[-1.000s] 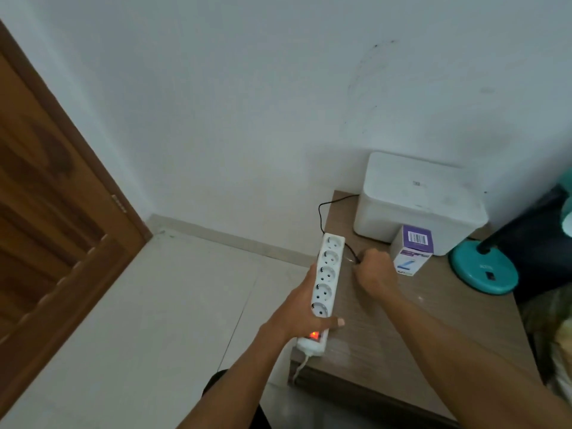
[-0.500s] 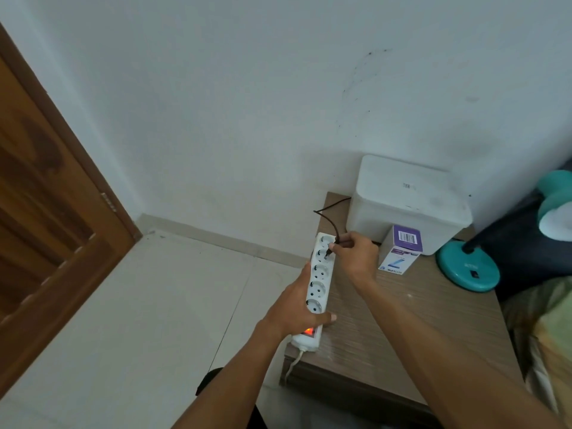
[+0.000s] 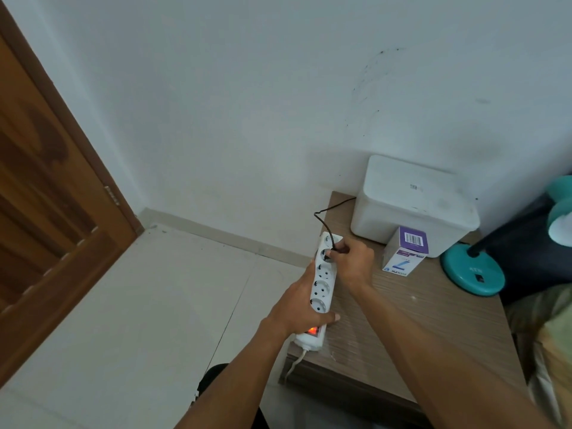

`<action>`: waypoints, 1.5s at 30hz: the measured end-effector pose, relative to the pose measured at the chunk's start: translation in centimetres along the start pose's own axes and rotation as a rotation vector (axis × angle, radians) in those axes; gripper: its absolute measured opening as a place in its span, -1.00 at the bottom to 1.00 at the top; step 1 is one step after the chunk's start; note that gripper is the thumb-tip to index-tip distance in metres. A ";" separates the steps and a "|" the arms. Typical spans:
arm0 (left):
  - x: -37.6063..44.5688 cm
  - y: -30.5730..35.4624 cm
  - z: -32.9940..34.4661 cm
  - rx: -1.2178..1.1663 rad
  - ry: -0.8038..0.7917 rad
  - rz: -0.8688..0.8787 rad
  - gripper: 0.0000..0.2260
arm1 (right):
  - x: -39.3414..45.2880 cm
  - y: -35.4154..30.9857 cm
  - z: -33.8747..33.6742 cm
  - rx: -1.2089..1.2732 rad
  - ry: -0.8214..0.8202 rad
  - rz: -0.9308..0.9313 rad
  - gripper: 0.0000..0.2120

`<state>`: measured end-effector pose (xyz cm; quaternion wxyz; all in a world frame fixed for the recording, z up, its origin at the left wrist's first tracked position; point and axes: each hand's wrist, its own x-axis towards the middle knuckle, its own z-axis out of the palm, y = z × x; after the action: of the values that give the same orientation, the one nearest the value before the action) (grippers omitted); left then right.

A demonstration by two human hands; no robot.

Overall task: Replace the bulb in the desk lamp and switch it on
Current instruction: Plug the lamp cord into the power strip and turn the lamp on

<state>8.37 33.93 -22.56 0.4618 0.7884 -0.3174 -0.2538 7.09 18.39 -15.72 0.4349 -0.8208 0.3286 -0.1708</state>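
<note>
My right hand pinches a small black plug between thumb and fingers, at the second socket from the far end of a white power strip. My left hand is wrapped around the strip's near half, holding it down at the left edge of a wooden side table. The strip's switch glows orange beside my thumb. A thin black cord loops from the plug back behind a white lidded box. The teal desk lamp stands at the table's right rear, its head half out of view, with a purple and white bulb carton just beside the box.

I cannot tell whether the pins are fully seated; my fingers cover them. The strip looks live, so I judge a fingertip slipping onto a half-inserted pin the main hazard. The strip also overhangs the table edge and could tip if my left hand loosens.
</note>
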 end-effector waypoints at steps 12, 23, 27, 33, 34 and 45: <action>0.1 0.2 -0.1 0.008 -0.007 -0.004 0.00 | 0.1 0.9 1.3 -0.171 0.002 -0.076 -0.92; -0.3 0.9 -0.3 0.111 -0.018 -0.097 0.03 | 0.3 0.1 0.3 -0.196 -0.090 -0.024 -0.93; -0.5 1.4 -0.4 0.218 -0.015 -0.111 0.14 | -2.2 2.0 -1.6 -0.232 -0.120 -0.081 -0.74; -1.4 4.3 0.4 0.702 -0.002 0.168 0.00 | -6.6 8.5 -6.5 -0.465 -0.100 -0.041 -0.61; -1.6 5.0 1.0 0.773 -0.013 0.221 -0.07 | -7.2 9.7 -7.5 -0.510 -0.095 -0.046 -0.61; 0.6 11.6 14.6 0.704 -0.206 0.304 -0.41 | -9.9 19.6 -19.6 -0.647 0.057 0.092 -0.48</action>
<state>-4.41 20.87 -18.78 0.1613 0.8131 -0.5426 -0.1358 -18.88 5.47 -20.80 0.1495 -0.8955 0.4147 -0.0608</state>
